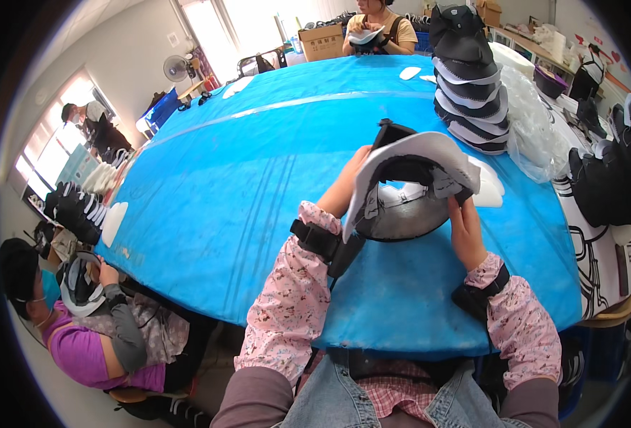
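Note:
Up off the blue-covered table (244, 178), I hold a cap (401, 221) tilted so that its hollow inside faces me. It has a curved white brim-like piece (429, 146) along the top and dark and silvery material within. My left hand (350, 182) is closed on its left side, the fingers partly hidden behind the white piece. On the right, my right hand (467, 232) grips the lower edge near a small dark patch, with its fingers bent against the rim. A white curved flat piece (488, 184) lies on the table just behind my right hand.
A tall stack of black caps with white-edged brims (471, 93) stands at the back right, beside clear plastic bags (536, 135). More dark caps (608, 178) sit at far right. A co-worker (101, 321) sits at the left, another (380, 32) across the table. White pieces (114, 225) lie at the left edge.

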A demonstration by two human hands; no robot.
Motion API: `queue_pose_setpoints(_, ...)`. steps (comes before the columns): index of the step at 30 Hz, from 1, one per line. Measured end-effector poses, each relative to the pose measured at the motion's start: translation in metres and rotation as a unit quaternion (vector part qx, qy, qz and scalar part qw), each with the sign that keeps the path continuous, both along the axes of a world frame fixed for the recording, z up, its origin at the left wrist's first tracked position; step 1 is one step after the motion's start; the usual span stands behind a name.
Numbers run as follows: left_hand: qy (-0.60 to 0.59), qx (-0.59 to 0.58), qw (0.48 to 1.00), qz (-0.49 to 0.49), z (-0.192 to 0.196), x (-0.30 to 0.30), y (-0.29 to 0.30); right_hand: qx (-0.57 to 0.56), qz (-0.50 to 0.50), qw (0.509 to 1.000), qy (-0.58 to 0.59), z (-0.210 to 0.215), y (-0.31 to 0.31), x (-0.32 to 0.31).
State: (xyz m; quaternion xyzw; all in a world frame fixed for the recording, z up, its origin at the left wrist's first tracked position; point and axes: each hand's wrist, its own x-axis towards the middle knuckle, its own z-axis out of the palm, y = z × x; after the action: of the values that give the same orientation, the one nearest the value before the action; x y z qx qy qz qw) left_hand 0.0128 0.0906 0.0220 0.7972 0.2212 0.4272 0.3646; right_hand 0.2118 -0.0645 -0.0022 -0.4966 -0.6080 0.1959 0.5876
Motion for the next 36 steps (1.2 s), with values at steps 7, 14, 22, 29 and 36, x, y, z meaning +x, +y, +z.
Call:
queue_pose_setpoints(7, -0.131, -0.179, 0.974, -0.050, 0.051, 0.009, -0.064, 0.004, 0.027, 0.999, 0.042, -0.012, -0.002, 0.022)
queue_pose_setpoints(14, 0.142, 0.184, 0.970, -0.064, 0.052, -0.034, -0.042, 0.053, 0.157, 0.986, -0.023, 0.013, -0.003, 0.001)
queue_pose_setpoints(22, 0.254, 0.312, 0.914, -0.052, 0.041, -0.034, -0.040, 0.034, 0.189, 0.981, 0.017, 0.015, -0.005, -0.005)
queue_pose_setpoints(29, 0.235, 0.099, 0.961, 0.104, 0.054, -0.010, -0.051, -0.014, 0.194, 0.978, 0.081, 0.007, -0.001, 0.003)
queue_pose_setpoints(36, 0.188, 0.243, 0.943, 0.131, 0.062, -0.010, -0.055, -0.008, 0.192, 0.980, 0.054, 0.012, -0.004, 0.005)
